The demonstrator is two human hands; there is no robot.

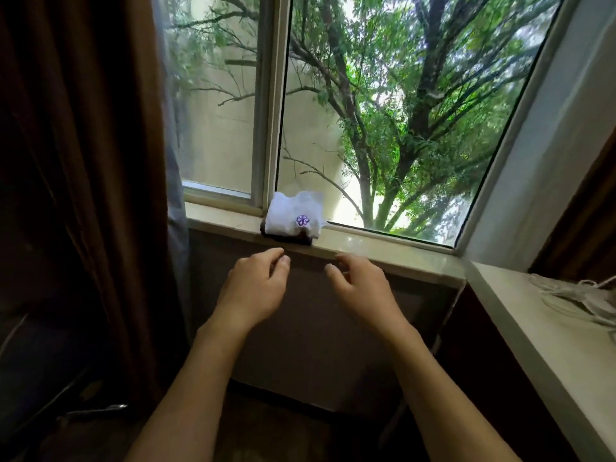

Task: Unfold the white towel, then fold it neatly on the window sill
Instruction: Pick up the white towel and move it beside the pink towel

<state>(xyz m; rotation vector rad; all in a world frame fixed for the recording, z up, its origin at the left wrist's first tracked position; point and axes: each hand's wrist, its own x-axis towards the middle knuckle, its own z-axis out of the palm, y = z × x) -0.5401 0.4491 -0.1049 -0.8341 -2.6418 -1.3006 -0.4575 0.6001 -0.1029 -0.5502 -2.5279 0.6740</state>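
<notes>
Brown curtain [83, 161] hangs at left. Left hand [253, 288] just below window sill [383, 251] edge, fingers loosely curled, empty. White towel [295, 218], folded, purple flower mark, sits on sill against the frame. Right hand [361, 288] alongside, fingers spread, empty.

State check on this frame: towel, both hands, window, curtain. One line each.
white towel: folded, on the window sill, resting on something dark, purple flower facing up
left hand: open, empty, below the sill's edge, not touching the towel
right hand: open, empty, fingers curled, not touching the towel
window: cannot tell whether shut
curtain: drawn aside to the left
</notes>
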